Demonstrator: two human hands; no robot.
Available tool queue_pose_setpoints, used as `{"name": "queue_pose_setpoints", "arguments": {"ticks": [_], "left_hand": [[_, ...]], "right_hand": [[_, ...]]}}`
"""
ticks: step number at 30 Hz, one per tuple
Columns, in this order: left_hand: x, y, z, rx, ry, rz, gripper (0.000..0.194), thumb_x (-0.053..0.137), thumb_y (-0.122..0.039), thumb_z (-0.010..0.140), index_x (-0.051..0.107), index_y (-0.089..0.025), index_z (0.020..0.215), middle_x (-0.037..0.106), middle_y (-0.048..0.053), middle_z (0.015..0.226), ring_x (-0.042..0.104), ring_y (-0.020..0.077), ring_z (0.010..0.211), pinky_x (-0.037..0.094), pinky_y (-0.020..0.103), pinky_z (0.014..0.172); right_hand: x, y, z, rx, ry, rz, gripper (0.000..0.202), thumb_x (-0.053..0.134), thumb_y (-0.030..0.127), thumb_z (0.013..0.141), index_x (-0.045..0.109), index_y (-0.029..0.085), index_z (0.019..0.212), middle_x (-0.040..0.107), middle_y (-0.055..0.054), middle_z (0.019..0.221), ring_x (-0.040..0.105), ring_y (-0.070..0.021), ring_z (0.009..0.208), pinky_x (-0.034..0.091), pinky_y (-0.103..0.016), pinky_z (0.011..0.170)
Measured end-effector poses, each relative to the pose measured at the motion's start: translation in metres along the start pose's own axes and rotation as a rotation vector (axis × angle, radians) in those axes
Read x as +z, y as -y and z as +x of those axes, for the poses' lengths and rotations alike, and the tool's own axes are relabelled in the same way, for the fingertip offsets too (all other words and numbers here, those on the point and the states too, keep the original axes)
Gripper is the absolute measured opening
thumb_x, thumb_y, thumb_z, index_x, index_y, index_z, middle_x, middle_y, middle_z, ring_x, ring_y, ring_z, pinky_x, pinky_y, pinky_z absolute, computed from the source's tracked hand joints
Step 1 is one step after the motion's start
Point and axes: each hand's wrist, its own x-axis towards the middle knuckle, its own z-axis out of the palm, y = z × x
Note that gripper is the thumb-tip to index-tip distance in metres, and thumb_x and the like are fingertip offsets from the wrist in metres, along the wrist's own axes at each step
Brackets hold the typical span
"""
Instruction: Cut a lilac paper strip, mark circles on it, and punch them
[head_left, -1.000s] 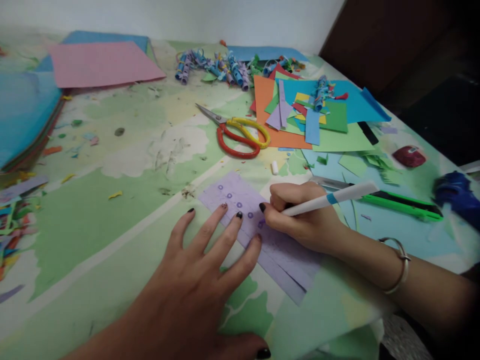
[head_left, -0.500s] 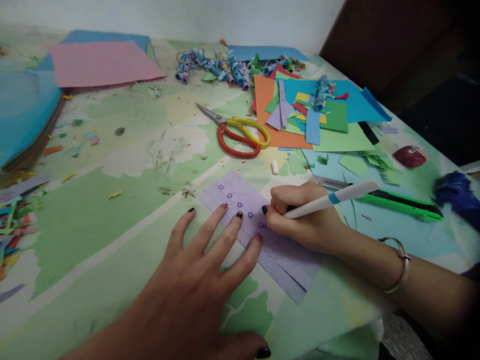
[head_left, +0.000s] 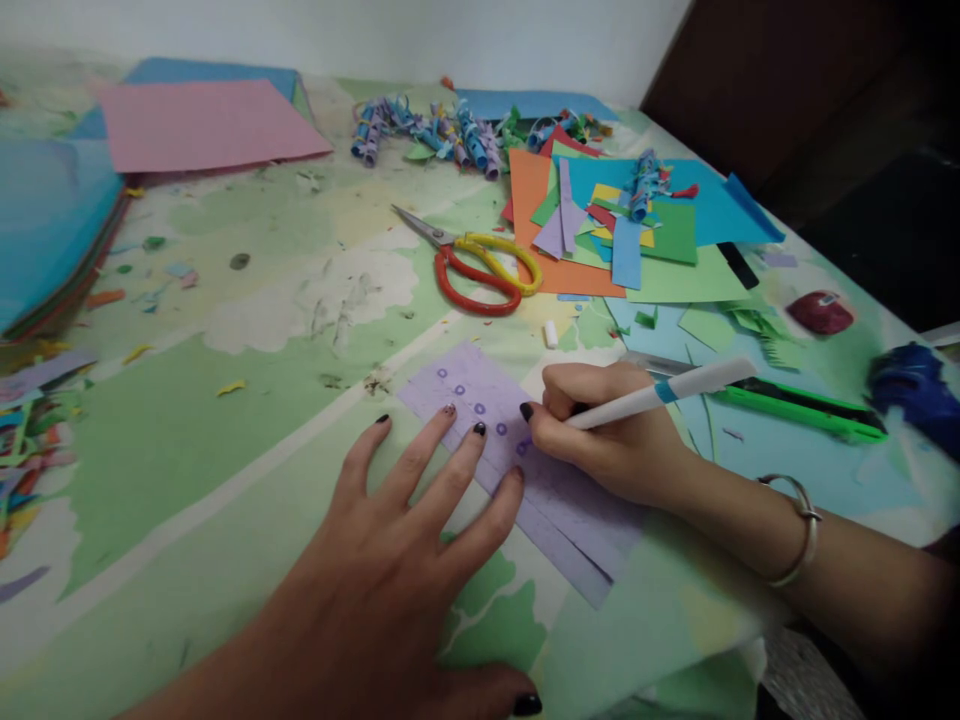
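A folded piece of purple paper (head_left: 555,490) lies on the table, slanting from upper left to lower right. Along it runs a row of several small drawn circles. My left hand (head_left: 405,540) is spread flat, its middle fingertips on the paper's near edge and its thumb out on the tablecloth. Between the fingers and thumb of my right hand (head_left: 607,430) is a white felt-tip pen (head_left: 645,402) with a blue band. The pen's tip is at the last circle in the row, partly hidden by my fingers.
Scissors (head_left: 480,270) with red and yellow handles lie beyond the paper. A green utility knife (head_left: 802,408) rests to the right, near a dark red object (head_left: 820,312). Coloured paper sheets (head_left: 566,275), rolled paper pieces (head_left: 469,135) and a pink sheet (head_left: 210,125) lie farther back.
My right hand has shifted very slightly, and the pen has tilted a little with it. The last circle shows more clearly. My left hand stays in place.
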Motion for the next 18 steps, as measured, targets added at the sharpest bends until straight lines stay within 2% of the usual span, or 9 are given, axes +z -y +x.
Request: {"name": "queue_pose_setpoints", "arguments": {"ticks": [6, 13, 18], "left_hand": [[0.0015, -0.0006, -0.0006, -0.003, 0.005, 0.0, 0.082, 0.035, -0.078, 0.073, 0.04, -0.029, 0.138, 0.041, 0.012, 0.144, 0.025, 0.0402, 0.136, 0.015, 0.066, 0.103], [0.0003, -0.0002, -0.0001, 0.009, -0.001, 0.002, 0.083, 0.043, -0.076, 0.07, 0.041, -0.029, 0.138, 0.041, 0.012, 0.143, 0.027, 0.0407, 0.135, 0.015, 0.065, 0.103], [0.0029, -0.0037, -0.0005, -0.053, -0.035, -0.018, 0.083, 0.044, -0.079, 0.067, 0.046, -0.029, 0.134, 0.043, 0.01, 0.142, 0.026, 0.0386, 0.136, 0.012, 0.063, 0.106]], "right_hand": [[0.0, 0.0001, 0.0005, -0.03, 0.035, 0.024, 0.037, 0.055, 0.006, 0.075, 0.025, 0.017, 0.056, 0.025, 0.008, 0.052, 0.021, -0.0025, 0.048, 0.02, -0.017, 0.043], [-0.0026, 0.0013, 0.0003, -0.031, 0.065, 0.062, 0.039, 0.056, 0.002, 0.07, 0.022, 0.017, 0.057, 0.022, 0.008, 0.052, 0.019, -0.0032, 0.049, 0.018, -0.018, 0.042], [-0.0035, 0.0019, 0.0005, -0.037, 0.049, 0.052, 0.039, 0.055, 0.0, 0.068, 0.022, 0.018, 0.058, 0.021, 0.008, 0.053, 0.019, -0.003, 0.049, 0.019, -0.018, 0.043]]}}
